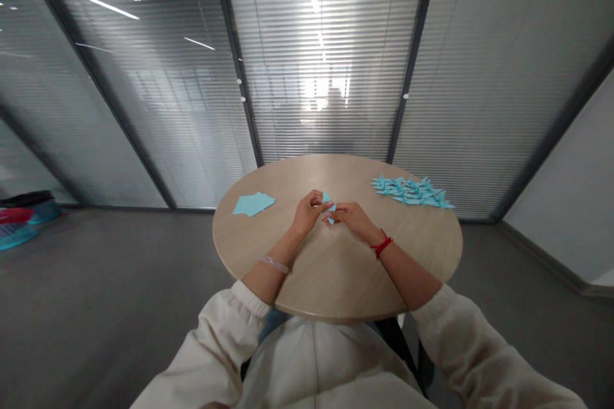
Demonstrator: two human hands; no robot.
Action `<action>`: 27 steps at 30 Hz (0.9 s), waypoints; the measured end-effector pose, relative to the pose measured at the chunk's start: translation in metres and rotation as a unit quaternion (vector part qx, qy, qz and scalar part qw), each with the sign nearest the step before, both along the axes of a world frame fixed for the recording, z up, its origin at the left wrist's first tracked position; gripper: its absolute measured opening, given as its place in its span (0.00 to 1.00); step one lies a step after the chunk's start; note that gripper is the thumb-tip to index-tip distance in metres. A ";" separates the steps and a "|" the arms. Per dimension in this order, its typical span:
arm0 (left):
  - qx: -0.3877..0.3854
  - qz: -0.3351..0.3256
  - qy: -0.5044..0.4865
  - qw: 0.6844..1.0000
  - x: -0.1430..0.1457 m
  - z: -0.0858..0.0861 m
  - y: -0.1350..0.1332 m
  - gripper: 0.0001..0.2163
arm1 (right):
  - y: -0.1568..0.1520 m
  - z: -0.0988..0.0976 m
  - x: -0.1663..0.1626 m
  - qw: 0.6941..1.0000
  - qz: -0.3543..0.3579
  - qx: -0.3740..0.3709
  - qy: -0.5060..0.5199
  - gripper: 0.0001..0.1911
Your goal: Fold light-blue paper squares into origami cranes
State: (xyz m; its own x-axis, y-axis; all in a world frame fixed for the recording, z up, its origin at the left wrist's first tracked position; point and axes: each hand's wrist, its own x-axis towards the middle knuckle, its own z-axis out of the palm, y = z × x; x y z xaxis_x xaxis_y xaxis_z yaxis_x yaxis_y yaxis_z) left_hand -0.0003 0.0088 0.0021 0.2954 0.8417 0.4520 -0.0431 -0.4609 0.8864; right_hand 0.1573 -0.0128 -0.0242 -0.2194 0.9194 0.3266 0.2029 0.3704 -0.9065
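Note:
A small light-blue folded paper piece (327,202) is pinched between both hands above the middle of a round wooden table (336,281). My left hand (307,209) grips its left side with curled fingers. My right hand (349,215), with a red cord at the wrist, grips its right side. Only a tip and an edge of the paper show between the fingers.
A small stack of flat light-blue paper sheets (253,203) lies on the table's left. Several finished blue folded paper figures (411,192) lie in rows at the far right. Glass walls with blinds stand behind. Coloured baskets (22,220) sit on the floor at left.

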 end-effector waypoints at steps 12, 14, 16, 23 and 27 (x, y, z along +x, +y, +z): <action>-0.049 0.005 -0.011 0.999 -0.004 -0.003 0.004 0.18 | 0.012 -0.005 0.006 0.995 -0.074 0.043 -0.045 0.21; -0.044 0.006 -0.009 0.999 -0.004 -0.002 0.004 0.17 | 0.012 -0.005 0.007 0.996 -0.075 0.040 -0.040 0.21; -0.047 -0.001 -0.015 0.999 -0.003 -0.002 0.004 0.17 | 0.011 -0.005 0.007 0.997 -0.070 0.034 -0.029 0.21; -0.074 -0.052 -0.012 0.996 -0.003 -0.002 0.006 0.19 | 0.009 -0.003 0.007 0.996 -0.072 0.002 0.046 0.21; -0.069 -0.034 -0.008 0.997 -0.005 0.000 0.005 0.17 | 0.008 -0.002 0.007 0.996 -0.070 -0.006 0.049 0.23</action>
